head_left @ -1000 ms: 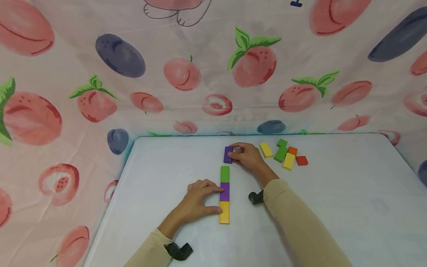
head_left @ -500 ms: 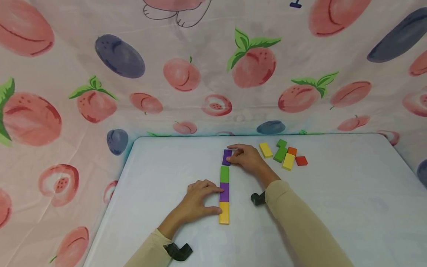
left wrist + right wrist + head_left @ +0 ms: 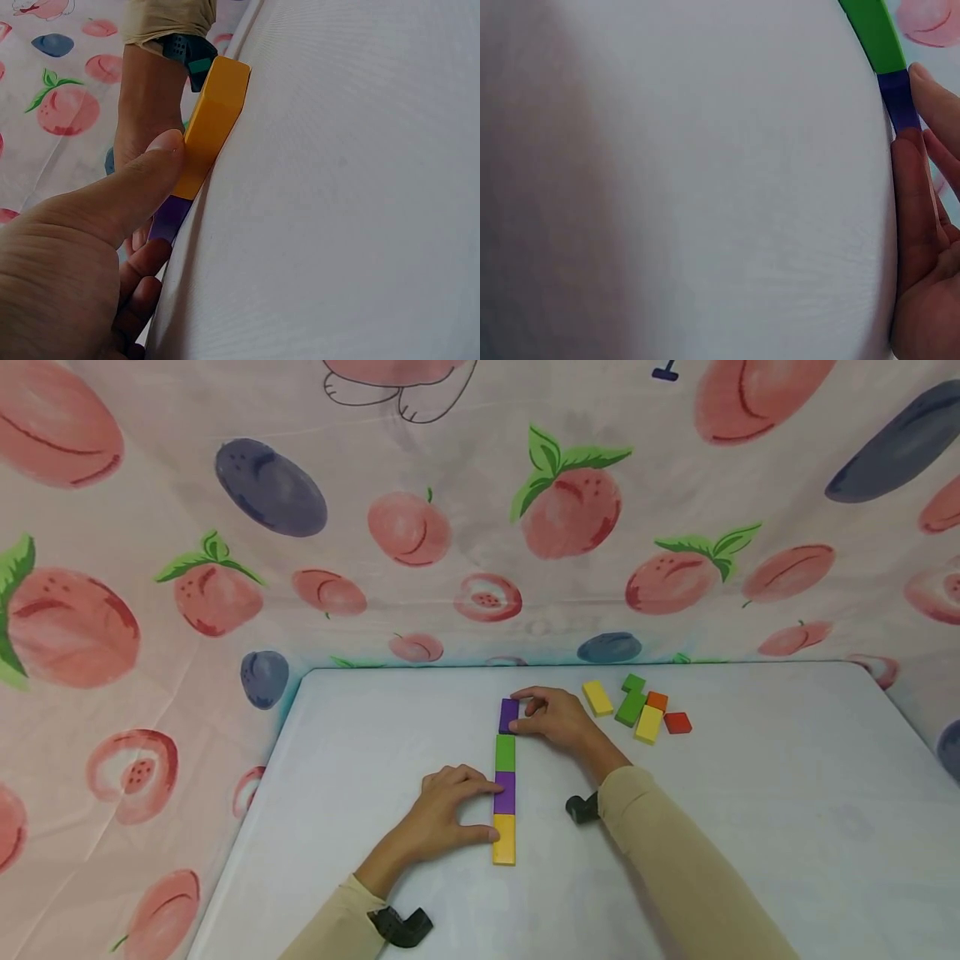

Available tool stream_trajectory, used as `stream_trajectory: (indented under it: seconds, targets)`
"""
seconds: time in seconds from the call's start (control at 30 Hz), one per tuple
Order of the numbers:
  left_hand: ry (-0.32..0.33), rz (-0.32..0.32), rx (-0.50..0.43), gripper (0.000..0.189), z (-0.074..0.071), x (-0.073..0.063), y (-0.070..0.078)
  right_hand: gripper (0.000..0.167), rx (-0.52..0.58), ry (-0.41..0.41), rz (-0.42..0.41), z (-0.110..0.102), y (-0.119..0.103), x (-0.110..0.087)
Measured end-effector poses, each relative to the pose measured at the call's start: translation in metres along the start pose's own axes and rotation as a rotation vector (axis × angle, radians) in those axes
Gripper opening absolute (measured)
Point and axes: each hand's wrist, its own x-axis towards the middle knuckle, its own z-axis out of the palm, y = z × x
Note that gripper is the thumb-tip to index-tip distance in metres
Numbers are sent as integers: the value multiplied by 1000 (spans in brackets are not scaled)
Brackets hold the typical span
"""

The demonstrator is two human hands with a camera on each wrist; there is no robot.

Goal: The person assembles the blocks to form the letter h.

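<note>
A straight row of blocks runs away from me in the head view: an orange-yellow block (image 3: 506, 850) nearest, then a purple block (image 3: 506, 802), a green block (image 3: 506, 754) and a second purple block (image 3: 507, 716) at the far end. My left hand (image 3: 448, 814) lies at the row's left side, its thumb touching the orange-yellow block and its index finger on the nearer purple one. With thumb and index finger, my right hand (image 3: 557, 718) pinches the far purple block. That block meets the green block (image 3: 877, 34) end to end in the right wrist view.
Loose blocks lie at the back right of the white table (image 3: 750, 827): a yellow block (image 3: 597, 697), a green block (image 3: 630, 707), a red block (image 3: 678, 722) and several others. A fruit-print cloth (image 3: 420, 443) hangs behind the table's far edge.
My right hand has drawn the far purple block toward me, closing its gap to the green block. The left hand and the other blocks have stayed in place.
</note>
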Motion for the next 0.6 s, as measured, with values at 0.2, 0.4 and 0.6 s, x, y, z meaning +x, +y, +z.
stream_trajectory:
  seconds: [0.2,0.4,0.6]
  targets:
    - [-1,-4,6,56,0,0,0,48,7,-6,-10,-1,-3,-3]
    - [0,-2,0,56,0,1,0,45,11,-8,-23,-2,-5,-5]
    - [1,2,0,56,0,0,0,46,7,-15,-23,-2,-4,-3]
